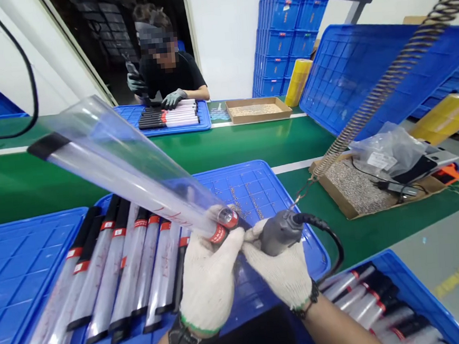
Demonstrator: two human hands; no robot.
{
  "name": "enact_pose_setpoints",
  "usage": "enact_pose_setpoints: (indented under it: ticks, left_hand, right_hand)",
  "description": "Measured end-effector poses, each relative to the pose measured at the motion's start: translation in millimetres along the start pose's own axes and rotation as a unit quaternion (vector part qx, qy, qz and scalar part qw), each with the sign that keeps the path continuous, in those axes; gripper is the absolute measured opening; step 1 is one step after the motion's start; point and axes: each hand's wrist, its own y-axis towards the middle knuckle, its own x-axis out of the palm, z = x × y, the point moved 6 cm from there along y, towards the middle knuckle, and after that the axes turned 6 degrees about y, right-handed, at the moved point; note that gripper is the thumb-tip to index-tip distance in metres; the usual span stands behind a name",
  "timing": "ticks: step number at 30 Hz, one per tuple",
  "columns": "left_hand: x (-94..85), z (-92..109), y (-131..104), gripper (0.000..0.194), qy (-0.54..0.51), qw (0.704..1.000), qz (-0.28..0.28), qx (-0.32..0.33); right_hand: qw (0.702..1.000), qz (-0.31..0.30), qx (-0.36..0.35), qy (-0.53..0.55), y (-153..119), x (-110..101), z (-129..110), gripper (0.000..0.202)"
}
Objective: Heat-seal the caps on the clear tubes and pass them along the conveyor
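So the gloved left hand (208,282) is wrapped around two see-through tubes (135,191) mid-frame, long axis slanting from the center toward the upper left, with one black cap (50,145) out at that end. Gloved right hand (279,266) is gripping a grey corded tool (280,234). Red bands (218,234) carry tiny white print, and there's red script (174,214) too, can't read either.

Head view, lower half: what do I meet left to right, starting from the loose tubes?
Row of red-banded tubes → left grip → gray tool in the right grip → cardboard tray of small pieces.
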Motion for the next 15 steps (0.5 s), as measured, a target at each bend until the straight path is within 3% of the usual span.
enact_pose_setpoints:
  ticks: [5,8,11,15]
  left_hand:
    - [-2.5,-0.8,2.9,0.051,-0.016,1.0,0.002,-0.017]
    - [-5.0,-6.4,20.8,0.056,-0.065,0.996,0.013,-0.063]
    - [-8.9,-8.3,65.9,0.049,-0.093,0.991,0.044,-0.086]
    - [-23.4,14.8,143.0,0.037,-0.081,0.991,0.094,-0.046]
  right_hand:
    - [1.0,0.026,-0.009,0.002,6.9,0.1,8.9,0.014]
    - [0.999,0.025,-0.023,0.006,7.2,-5.6,2.8,0.015]
    - [0.999,0.011,-0.042,0.008,2.3,-14.4,-15.0,0.015]
    - [0.998,-0.006,-0.063,0.016,-5.3,-24.5,-34.4,0.02]
